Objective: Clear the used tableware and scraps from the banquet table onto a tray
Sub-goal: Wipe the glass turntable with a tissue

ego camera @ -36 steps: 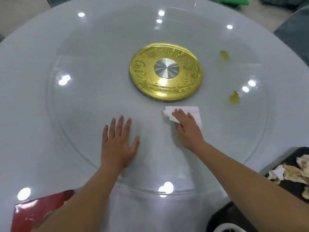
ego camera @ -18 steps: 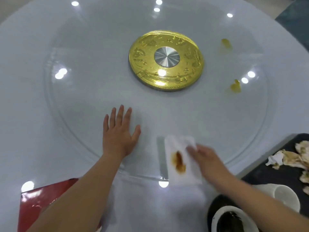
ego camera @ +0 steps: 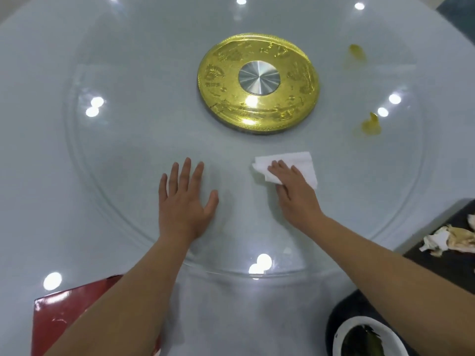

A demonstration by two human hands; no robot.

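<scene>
Clock positions are taken from the gold hub disc (ego camera: 257,119) at the centre of the glass turntable (ego camera: 102,201).

1. Left hand (ego camera: 185,204): at 7 o'clock, palm down on the glass with the fingers spread, holding nothing.
2. Right hand (ego camera: 295,194): between 5 and 6 o'clock, fingers straight and close together, pressing a folded white napkin (ego camera: 303,163) flat against the glass. The napkin's far edge shows beyond the fingertips.
3. Yellow-brown sauce smears lie on the glass at 4 o'clock (ego camera: 371,124) and 2 o'clock (ego camera: 357,53), well apart from the napkin.
4. Black tray (ego camera: 452,265): off the turntable at 4 o'clock, carrying crumpled soiled tissues (ego camera: 447,241).
5. White bowl (ego camera: 339,335): at 5 o'clock, at the frame's bottom edge, holding dark leaves (kind not discernible).
6. Red card (ego camera: 66,322): at 7 o'clock, on the tablecloth (ego camera: 30,176), partly under the left forearm.
</scene>
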